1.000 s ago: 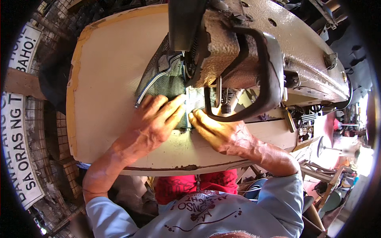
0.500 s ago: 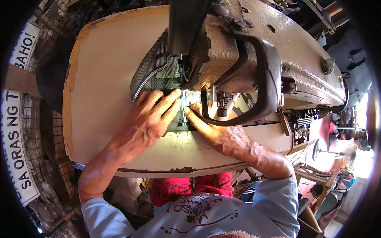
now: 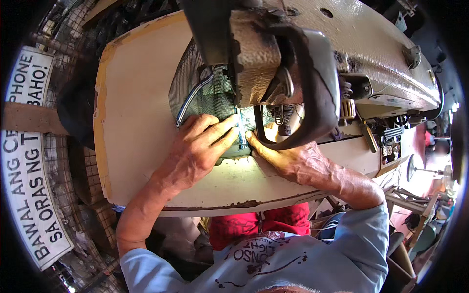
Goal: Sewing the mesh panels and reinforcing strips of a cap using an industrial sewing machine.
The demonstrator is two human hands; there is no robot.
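A dark mesh fabric piece [image 3: 193,90] lies on the sewing machine's [image 3: 371,53] pale table [image 3: 141,83], partly under the machine head. A blue-and-white striped trim [image 3: 194,97] curves over its left part, and a similar narrow strip [image 3: 242,128] runs toward me between my hands. Left of that strip, my left hand [image 3: 202,144] is open, its fingers stretched over the mesh and fingertips close to the strip. On the other side, my right hand [image 3: 290,158] is open with its thumb extended beside the strip. A dark metal loop and the machine head partly hide its fingers. The needle area is hidden.
The dark metal loop [image 3: 320,93] hangs from the machine head above my right hand. A chipped front edge [image 3: 244,205] bounds the table near my body. Wire mesh and a white sign [image 3: 36,195] stand at left. A fan [image 3: 413,168] and wooden pieces are at right.
The whole view has shifted, so the table and hands appear farther right. Both hands stay on the mesh beside the strip, and more of the mesh's near edge shows between them.
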